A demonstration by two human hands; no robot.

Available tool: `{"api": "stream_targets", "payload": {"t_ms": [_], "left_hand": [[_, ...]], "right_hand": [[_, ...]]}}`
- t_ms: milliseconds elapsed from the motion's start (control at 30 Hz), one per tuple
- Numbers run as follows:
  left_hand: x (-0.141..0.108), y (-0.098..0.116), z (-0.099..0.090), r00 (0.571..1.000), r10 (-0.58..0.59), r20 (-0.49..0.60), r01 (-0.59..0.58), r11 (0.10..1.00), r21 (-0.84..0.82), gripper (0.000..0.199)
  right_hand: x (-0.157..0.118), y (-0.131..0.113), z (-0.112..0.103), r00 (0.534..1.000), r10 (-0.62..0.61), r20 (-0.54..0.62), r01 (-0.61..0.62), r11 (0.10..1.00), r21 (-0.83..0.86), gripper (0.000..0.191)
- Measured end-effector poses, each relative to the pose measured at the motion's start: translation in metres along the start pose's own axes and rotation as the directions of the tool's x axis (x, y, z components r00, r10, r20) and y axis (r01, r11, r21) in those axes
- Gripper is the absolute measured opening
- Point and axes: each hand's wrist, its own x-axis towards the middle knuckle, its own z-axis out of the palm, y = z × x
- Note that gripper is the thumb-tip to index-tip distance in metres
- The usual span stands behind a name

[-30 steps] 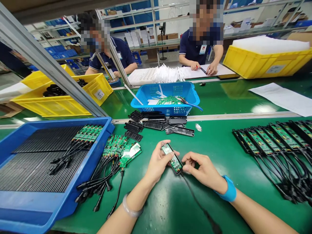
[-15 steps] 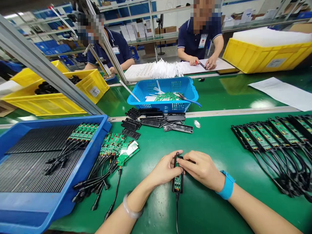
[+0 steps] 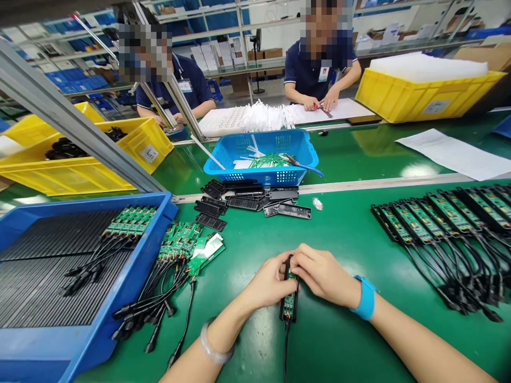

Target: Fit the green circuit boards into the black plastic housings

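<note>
A black housing with a green circuit board [image 3: 289, 303] in it stands out on the green table, its black cable running toward me. My left hand [image 3: 269, 284] is wrapped round the housing's left side, thumb across the board. From the right, my right hand [image 3: 321, 274] pinches at the upper end of the board, fingers bent together. To the left lies a pile of loose circuit boards [image 3: 183, 239] with black cables. Empty black housings [image 3: 243, 202] lie beyond my hands. At the right is a row of black housings with boards [image 3: 439, 215] fitted in them.
A blue tray [image 3: 51, 343] with black strips and boards fills the left. A blue basket [image 3: 259, 173] with green ties and pliers stands ahead. Yellow bins [image 3: 423, 98] and white paper [image 3: 451, 151] are farther off. Two people in dark blue shirts [image 3: 295, 61] work opposite.
The fingers of my right hand have drawn closer together at the upper end of the board. The whole view has shifted slightly. The person opposite has moved their hands a little.
</note>
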Motion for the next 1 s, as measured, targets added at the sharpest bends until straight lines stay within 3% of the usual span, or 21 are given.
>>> {"api": "stream_targets", "payload": {"t_ms": [100, 200, 300, 400, 500, 633, 667, 733, 800, 900, 1000], "left_hand": [[-0.001, 0.005, -0.003, 0.992, -0.064, -0.106, 0.052, 0.992, -0.112, 0.060], [-0.003, 0.011, -0.008, 0.979, -0.078, -0.191, 0.044, 0.983, -0.176, 0.065], [-0.005, 0.014, -0.010, 0.979, -0.066, -0.193, 0.023, 0.976, -0.218, 0.068], [-0.006, 0.015, -0.010, 0.983, -0.064, -0.169, 0.021, 0.970, -0.244, 0.072], [-0.007, 0.015, -0.010, 0.983, -0.060, -0.171, 0.013, 0.965, -0.263, 0.074], [-0.003, 0.011, -0.008, 0.970, -0.076, -0.232, 0.000, 0.951, -0.309, 0.075], [-0.001, 0.008, -0.007, 0.963, -0.077, -0.258, -0.013, 0.944, -0.330, 0.074], [0.002, 0.003, -0.004, 0.956, -0.066, -0.285, -0.049, 0.925, -0.378, 0.072], [0.005, -0.003, -0.001, 0.969, -0.030, -0.244, -0.072, 0.914, -0.399, 0.068], [0.005, -0.012, -0.001, 0.971, 0.040, -0.236, -0.089, 0.976, -0.198, 0.068], [0.004, -0.017, -0.007, 0.921, 0.178, -0.347, -0.105, 0.970, 0.217, 0.070]], "right_hand": [[0.011, 0.015, -0.013, 0.981, 0.193, 0.034, -0.194, 0.981, 0.026, 0.021], [0.030, 0.050, -0.032, 0.923, 0.376, -0.079, -0.383, 0.917, -0.111, 0.019], [0.049, 0.090, -0.048, 0.850, 0.498, -0.171, -0.526, 0.814, -0.245, 0.017], [0.059, 0.113, -0.057, 0.806, 0.565, -0.178, -0.589, 0.735, -0.335, 0.019], [0.057, 0.106, -0.059, 0.799, 0.577, -0.171, -0.595, 0.713, -0.372, 0.023], [0.041, 0.050, -0.045, 0.873, 0.484, -0.053, -0.477, 0.828, -0.296, 0.022], [0.036, 0.033, -0.038, 0.898, 0.440, 0.008, -0.424, 0.870, -0.253, 0.025], [0.026, 0.004, -0.024, 0.943, 0.300, 0.142, -0.289, 0.953, -0.092, 0.056], [0.017, -0.012, -0.013, 0.954, 0.243, 0.177, -0.236, 0.970, -0.060, 0.059], [-0.003, -0.001, -0.010, 0.941, 0.324, 0.094, -0.288, 0.917, -0.275, 0.053], [-0.035, 0.050, -0.018, 0.923, 0.363, -0.131, -0.382, 0.810, -0.445, 0.050]]}}
